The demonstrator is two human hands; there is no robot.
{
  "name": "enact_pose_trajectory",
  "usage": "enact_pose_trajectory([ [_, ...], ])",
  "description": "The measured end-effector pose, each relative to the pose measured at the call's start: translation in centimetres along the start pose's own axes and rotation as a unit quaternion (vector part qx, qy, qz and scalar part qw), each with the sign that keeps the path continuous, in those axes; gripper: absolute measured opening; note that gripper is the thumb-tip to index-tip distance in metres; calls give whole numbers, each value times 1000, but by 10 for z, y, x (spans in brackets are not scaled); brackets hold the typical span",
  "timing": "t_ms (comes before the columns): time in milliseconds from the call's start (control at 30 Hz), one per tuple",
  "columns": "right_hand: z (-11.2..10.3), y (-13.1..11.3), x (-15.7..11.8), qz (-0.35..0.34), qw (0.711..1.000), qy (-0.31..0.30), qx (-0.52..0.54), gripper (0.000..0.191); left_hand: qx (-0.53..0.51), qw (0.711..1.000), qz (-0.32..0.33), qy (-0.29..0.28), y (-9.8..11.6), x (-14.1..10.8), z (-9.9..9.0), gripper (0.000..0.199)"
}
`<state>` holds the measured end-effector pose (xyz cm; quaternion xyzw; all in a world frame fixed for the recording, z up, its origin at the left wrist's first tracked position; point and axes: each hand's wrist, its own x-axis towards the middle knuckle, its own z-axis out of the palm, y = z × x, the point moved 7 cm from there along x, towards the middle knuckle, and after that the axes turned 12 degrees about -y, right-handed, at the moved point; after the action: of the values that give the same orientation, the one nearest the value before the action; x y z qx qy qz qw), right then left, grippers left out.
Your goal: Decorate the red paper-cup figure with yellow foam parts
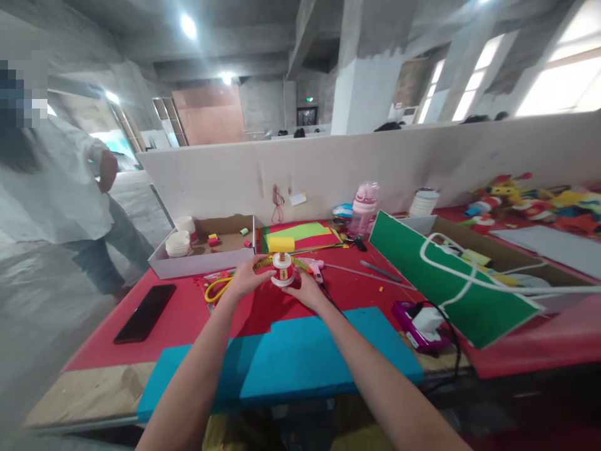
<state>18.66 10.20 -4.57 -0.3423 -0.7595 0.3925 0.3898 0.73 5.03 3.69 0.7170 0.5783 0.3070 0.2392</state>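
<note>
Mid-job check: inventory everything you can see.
cup: 1, white and red, centre
roll: 1, yellow, above cup
loop: 1, yellow, left of cup
sheets: several, green and red, behind cup
phone: 1, black, front left
open boxes: 2, whitish, back left and right
other cups: several, white, in left box and back right
bottle: 1, pink, back centre
power strip: 1, purple, front right
board: 1, green, right
toys: several, multicoloured, far right
sheeting: count unclear, blue, front edge
table: 1, red-covered, centre
partition: 1, whitish, behind table
standing person: 1, white top, far left
left hand: 1, bare, holding cup
right hand: 1, bare, holding cup
</note>
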Motion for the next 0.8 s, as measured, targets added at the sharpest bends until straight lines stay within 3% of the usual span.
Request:
enact_pose_trajectory([
  [100,-17,-3,-19,18,999,11,-33,55,3,1000,1,11,3,-12,-9,58],
  [200,-40,-24,-38,18,998,30,-49,21,-11,999,2,42,2,-24,-22,55],
  [300,-66,-53,-42,5,995,89,-36,26,-28,994,6,105,2,-31,-36,52],
  [367,-72,-67,-30,-17,995,103,6,31,-42,989,9,143,5,-31,-41,47],
  [467,-63,-69,2,-22,995,82,55,40,-90,980,10,177,11,-21,-40,40],
  [600,-36,-56,37,-17,995,26,96,46,-178,967,32,180,17,-3,-29,35],
  [700,-21,-47,46,-18,995,-7,101,46,-226,957,51,177,18,6,-21,34],
  [800,-16,-42,47,-22,995,0,93,45,-219,958,54,180,18,9,-17,33],
])
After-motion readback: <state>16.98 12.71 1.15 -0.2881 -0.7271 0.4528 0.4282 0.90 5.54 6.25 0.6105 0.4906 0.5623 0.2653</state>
